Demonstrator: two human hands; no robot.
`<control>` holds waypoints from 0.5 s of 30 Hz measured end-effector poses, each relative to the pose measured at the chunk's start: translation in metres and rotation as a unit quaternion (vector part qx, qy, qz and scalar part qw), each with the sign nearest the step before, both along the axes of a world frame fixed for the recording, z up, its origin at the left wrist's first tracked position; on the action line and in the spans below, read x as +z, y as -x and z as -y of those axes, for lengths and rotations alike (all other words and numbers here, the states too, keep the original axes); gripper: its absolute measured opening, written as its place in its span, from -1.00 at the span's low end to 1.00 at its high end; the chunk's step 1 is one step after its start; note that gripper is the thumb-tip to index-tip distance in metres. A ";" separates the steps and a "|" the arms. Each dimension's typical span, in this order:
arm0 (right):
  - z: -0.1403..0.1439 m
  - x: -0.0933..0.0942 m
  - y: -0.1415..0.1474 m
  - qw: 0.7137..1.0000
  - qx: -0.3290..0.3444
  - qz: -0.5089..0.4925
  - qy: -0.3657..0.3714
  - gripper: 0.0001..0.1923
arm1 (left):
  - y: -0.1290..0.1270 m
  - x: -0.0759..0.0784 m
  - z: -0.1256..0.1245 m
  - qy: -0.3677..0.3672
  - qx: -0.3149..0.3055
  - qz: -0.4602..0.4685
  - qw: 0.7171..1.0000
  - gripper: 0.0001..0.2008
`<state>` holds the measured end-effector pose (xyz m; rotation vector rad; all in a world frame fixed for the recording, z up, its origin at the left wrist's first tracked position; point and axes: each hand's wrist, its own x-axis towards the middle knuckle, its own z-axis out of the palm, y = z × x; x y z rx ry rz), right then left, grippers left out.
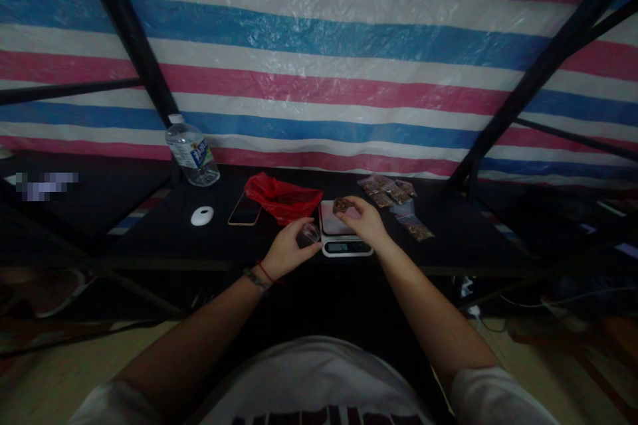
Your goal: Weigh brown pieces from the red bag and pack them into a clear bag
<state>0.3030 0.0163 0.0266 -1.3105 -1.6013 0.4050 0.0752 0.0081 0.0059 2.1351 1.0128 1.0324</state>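
Over the digital scale (343,229) on the dark bench (164,239), the right hand (366,220) pinches a small brown clump (341,204), poised for weighing. Left of the scale, the left hand (286,249) pinches a clear bag (309,234), seemingly ready for filling.

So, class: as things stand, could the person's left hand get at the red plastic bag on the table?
Probably yes. The left hand lies just in front of the red plastic bag, with nothing between them. But its fingers already hold a small clear bag, so gripping anything more looks awkward.

Black table (149,239): scale (343,236), bottle (192,156).
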 end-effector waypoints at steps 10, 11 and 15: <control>0.031 0.016 0.045 0.988 0.101 0.095 -0.066 -0.66 | 0.001 0.007 0.005 -0.033 0.014 0.040 0.999 -0.43; 0.032 0.017 0.044 0.986 0.103 0.107 -0.076 -0.65 | 0.001 0.006 0.005 -0.035 0.013 0.042 0.998 -0.43; 0.034 0.021 0.040 0.973 0.135 0.164 -0.093 -0.63 | 0.002 0.002 0.003 -0.036 0.000 0.046 0.998 -0.42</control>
